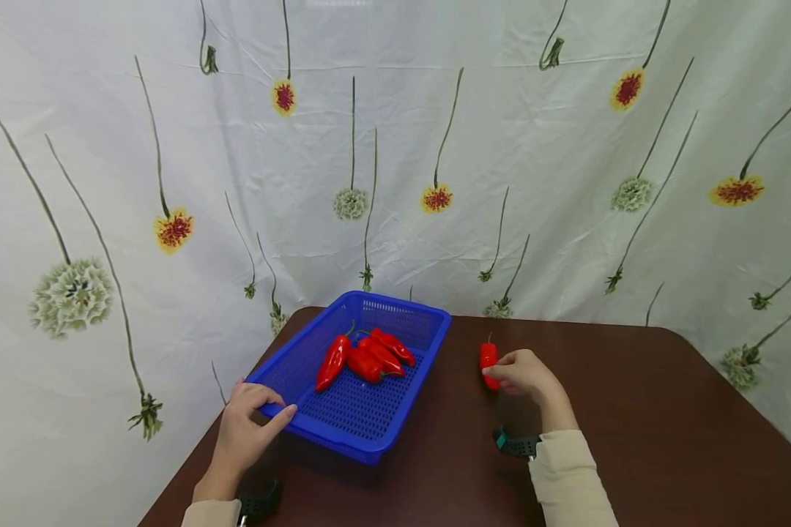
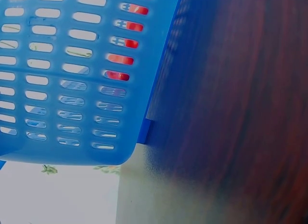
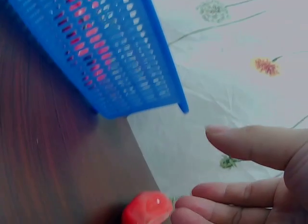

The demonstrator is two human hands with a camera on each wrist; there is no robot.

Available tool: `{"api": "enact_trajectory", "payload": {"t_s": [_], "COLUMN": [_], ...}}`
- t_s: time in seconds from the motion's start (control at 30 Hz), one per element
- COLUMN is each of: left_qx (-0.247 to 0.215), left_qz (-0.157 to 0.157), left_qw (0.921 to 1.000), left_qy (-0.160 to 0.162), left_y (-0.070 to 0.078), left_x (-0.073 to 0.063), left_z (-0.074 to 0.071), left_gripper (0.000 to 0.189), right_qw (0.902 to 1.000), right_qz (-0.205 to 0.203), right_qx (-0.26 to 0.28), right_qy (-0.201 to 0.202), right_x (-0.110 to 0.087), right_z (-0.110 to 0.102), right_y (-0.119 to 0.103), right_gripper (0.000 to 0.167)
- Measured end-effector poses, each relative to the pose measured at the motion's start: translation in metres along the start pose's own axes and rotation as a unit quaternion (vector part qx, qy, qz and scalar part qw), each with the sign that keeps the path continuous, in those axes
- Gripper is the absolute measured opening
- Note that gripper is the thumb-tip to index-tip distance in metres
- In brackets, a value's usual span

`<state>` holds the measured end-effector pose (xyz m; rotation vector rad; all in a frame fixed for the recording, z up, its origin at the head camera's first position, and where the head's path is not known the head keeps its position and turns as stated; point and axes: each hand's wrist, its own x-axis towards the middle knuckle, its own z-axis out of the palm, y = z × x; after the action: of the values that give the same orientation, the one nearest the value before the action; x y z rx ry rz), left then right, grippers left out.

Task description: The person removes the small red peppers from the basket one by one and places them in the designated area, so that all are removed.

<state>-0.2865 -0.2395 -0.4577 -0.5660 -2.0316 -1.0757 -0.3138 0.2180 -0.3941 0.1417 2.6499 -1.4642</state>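
A blue plastic basket (image 1: 395,432) with slotted walls stands on the left part of the table, several red peppers (image 1: 332,362) lying inside. At its near-left corner my left hand (image 1: 240,428) grips the rim with bent fingers and thumb. To the right of the basket, a single red pepper (image 1: 488,355) lies on the table, its stem pointing away. My right hand (image 1: 527,377) reaches over this pepper, fingertips right at its side. In the right wrist view the thumb (image 3: 250,142) stands well apart from the fingers, and the pepper (image 3: 147,208) shows beyond the fingertips.
The dark brown table (image 1: 633,410) extends to the right of both hands. Behind it hangs a pale curtain (image 1: 395,241) printed with flowers, close to the table's far and left edges. Each wrist wears a dark strap (image 1: 517,444).
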Motion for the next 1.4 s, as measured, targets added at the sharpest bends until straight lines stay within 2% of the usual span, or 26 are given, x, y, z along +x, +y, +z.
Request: {"api": "enact_trajectory", "payload": {"t_s": [0.17,0.33,0.53,0.8,1.4], "left_qx": [0.005,0.008,0.006,-0.001,0.003], "left_qz": [-0.004,-0.004,-0.004,0.001,0.001], "left_qw": [1.0,1.0,1.0,1.0,1.0], "left_qy": [0.001,-0.001,0.0,0.005,0.004], "left_y": [0.001,0.002,0.001,0.001,0.003], "left_x": [-0.001,0.0,-0.001,0.0,-0.001], "left_z": [0.0,0.0,0.001,0.001,0.0], "left_gripper": [0.028,0.028,0.029,0.03,0.031], "right_qw": [0.9993,0.9968,0.992,0.9842,0.9843], "right_qz": [-0.017,-0.044,-0.076,-0.071,-0.051], "right_qx": [0.021,0.038,0.022,0.04,0.045], "right_qy": [-0.026,-0.056,-0.098,-0.157,-0.163], "right_x": [0.001,0.009,0.025,0.054,0.078], "right_z": [0.004,0.001,-0.002,0.004,0.023], "right_y": [-0.01,-0.026,-0.049,-0.071,-0.114], "right_gripper": [0.052,0.047,0.046,0.046,0.051]}}
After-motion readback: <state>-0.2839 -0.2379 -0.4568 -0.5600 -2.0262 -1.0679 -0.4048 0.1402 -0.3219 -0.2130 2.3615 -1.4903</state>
